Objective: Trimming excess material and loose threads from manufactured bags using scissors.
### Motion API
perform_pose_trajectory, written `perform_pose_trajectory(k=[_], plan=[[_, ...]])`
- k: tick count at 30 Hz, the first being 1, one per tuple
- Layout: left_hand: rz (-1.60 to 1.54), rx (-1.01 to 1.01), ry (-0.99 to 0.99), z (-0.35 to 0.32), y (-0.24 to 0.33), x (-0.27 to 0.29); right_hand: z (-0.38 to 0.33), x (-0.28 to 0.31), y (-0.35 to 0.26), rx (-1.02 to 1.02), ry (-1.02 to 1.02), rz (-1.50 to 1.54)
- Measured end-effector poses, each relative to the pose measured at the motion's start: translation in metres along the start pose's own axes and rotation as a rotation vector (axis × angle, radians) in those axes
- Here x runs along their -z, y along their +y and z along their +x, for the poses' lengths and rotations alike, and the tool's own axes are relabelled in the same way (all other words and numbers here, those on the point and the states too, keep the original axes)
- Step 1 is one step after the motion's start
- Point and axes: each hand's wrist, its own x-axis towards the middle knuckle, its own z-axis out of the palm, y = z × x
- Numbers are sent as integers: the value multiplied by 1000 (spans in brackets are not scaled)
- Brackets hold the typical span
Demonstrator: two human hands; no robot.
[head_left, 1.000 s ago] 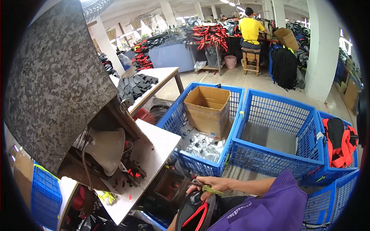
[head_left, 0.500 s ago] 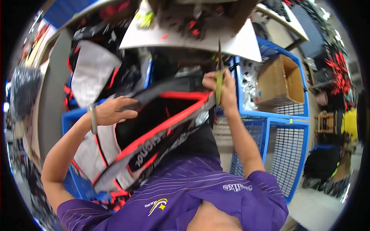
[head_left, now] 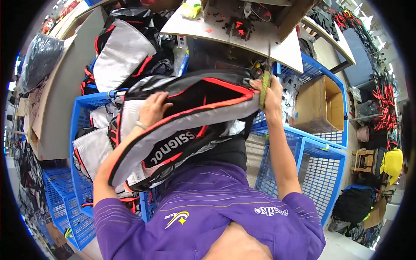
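Note:
A long grey and black bag [head_left: 186,123] with red zip edging lies across my front, its dark mouth spread wide. My left hand [head_left: 152,109] rests on the bag at the left end of that mouth, fingers stretched toward the dark inside. Scissors [head_left: 265,89] with yellow-green wrapped handles are gripped in my right hand [head_left: 272,94], their blades pointing away from me. The thumb and fingers of that same hand are at the pointed right end of the bag's opening, seemingly pinching it.
A blue crate [head_left: 80,115] at left holds more grey bag pieces [head_left: 93,151]. Beyond is a white worktable [head_left: 195,28] with red and black scraps. At right, one blue crate [head_left: 342,102] holds a cardboard box [head_left: 314,108]; another blue crate [head_left: 323,182] stands nearer.
My left hand has come down from above the bag onto it, at its opening. My right hand, with the scissors, has shifted slightly right. The view has shifted too.

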Motion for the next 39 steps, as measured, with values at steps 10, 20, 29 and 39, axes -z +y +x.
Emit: perform_pose_trajectory(k=[10, 20, 29, 39], plan=[[-320, 231, -286, 65, 52, 121, -54, 66, -2, -91, -62, 258], [-320, 187, -329, 71, 70, 142, -15, 61, -51, 128, -532, -406], [-516, 176, -326, 64, 51, 95, 6, 76, -52, 76, -485, 148], [-259, 55, -250, 56, 27, 99, -13, -116, -84, 142, -970, -29]])
